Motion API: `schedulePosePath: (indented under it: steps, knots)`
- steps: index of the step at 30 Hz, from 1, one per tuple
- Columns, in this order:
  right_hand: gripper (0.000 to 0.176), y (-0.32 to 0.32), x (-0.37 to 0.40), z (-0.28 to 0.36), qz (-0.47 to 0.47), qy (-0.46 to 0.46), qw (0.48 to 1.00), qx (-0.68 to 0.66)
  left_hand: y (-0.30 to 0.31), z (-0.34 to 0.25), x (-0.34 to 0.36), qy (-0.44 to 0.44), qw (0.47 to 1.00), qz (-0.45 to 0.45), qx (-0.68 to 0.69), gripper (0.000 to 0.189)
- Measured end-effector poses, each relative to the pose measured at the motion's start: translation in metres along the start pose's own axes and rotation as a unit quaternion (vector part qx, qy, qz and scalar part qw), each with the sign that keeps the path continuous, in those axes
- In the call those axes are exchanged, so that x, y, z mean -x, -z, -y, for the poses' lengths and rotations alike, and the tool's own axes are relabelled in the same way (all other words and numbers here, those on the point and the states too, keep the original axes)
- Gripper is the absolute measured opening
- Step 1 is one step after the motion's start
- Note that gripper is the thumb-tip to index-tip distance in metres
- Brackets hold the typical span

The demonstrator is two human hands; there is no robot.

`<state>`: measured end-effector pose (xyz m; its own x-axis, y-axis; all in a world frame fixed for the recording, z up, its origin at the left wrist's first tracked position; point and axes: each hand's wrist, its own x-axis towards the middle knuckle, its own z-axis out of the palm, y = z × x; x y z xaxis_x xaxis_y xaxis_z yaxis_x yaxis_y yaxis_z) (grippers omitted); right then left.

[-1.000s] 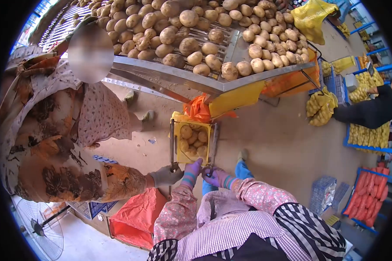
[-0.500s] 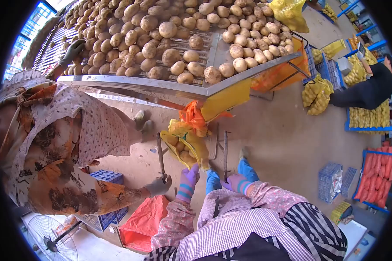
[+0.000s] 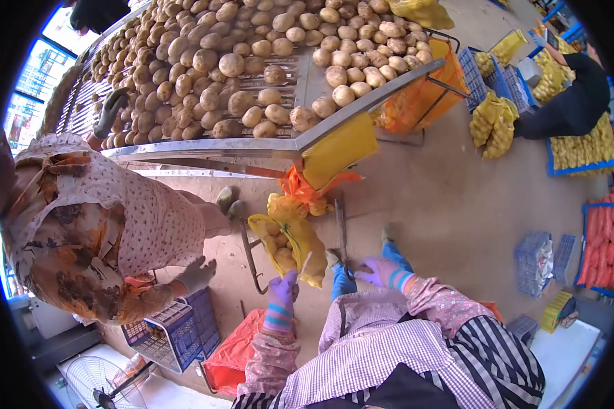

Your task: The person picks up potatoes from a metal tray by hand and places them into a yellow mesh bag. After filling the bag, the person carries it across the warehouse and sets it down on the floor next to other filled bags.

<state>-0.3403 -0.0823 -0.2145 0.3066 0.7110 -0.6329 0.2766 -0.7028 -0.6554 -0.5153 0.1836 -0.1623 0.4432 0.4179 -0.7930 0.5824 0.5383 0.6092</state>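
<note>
A yellow mesh bag (image 3: pixel 305 249) stands on the floor in front of me, its mouth gaping with potatoes (image 3: pixel 280 245) inside. My left hand (image 3: pixel 283 290), in a purple glove with blue cuff stripes, is closed just below the bag. A thin pale strip shows near its fingertips; what the fingers hold, I cannot make out. My right hand (image 3: pixel 383 273), gloved alike, holds nothing, with its fingers apart beside a metal bar (image 3: pixel 342 232). Behind the bag, orange plastic (image 3: pixel 300 187) hangs under a metal sorting table's rim (image 3: pixel 205 146).
Many potatoes (image 3: pixel 211 102) cover the sorting table. A co-worker in a floral apron (image 3: pixel 150 218) stands at left, near blue crates (image 3: pixel 184 327) and a red sack (image 3: pixel 235 351). Another person (image 3: pixel 569 95) bends among filled yellow bags (image 3: pixel 494 126) at right. A fan (image 3: pixel 99 388) stands lower left.
My right hand has come off the metal bar and its fingers have spread. My left hand sits lower, apart from the bag's edge. The co-worker's near hand has left the other bar.
</note>
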Motion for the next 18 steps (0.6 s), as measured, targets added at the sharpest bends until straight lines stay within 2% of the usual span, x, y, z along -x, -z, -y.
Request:
schedulePosePath:
  steps: [2,5,9,11,12,14,15,18]
  knots:
    - [0.048,0.017,0.013,-0.007,-0.075,-0.070,0.994,-0.021,0.007,-0.016,0.016,-0.024,0.999,0.006,0.048,0.038]
    - [0.055,0.016,0.022,-0.061,-0.121,-0.075,0.989,-0.030,0.002,-0.041,0.045,-0.061,0.997,-0.008,0.039,0.043]
    - [0.055,0.023,0.041,-0.110,-0.079,-0.099,0.992,-0.023,-0.007,-0.034,0.077,-0.094,0.994,-0.043,0.034,0.043]
    - [0.044,0.024,0.051,-0.137,-0.076,-0.104,0.992,-0.017,-0.014,-0.027,0.092,-0.099,0.993,-0.064,0.021,0.044]
    - [0.044,0.026,0.057,-0.149,-0.078,-0.101,0.992,-0.022,-0.016,-0.020,0.099,-0.094,0.991,-0.077,0.047,0.045]
    - [0.047,0.037,0.076,-0.170,-0.072,-0.178,0.979,-0.066,-0.019,0.000,0.111,-0.092,0.990,-0.087,0.068,0.046]
    - [0.047,0.041,0.083,-0.185,-0.081,-0.178,0.978,-0.072,-0.020,0.014,0.113,-0.067,0.986,-0.104,0.108,0.046]
    - [0.051,0.043,0.110,-0.252,-0.096,-0.233,0.967,-0.038,-0.018,0.083,0.098,-0.033,0.967,-0.099,0.231,0.044]
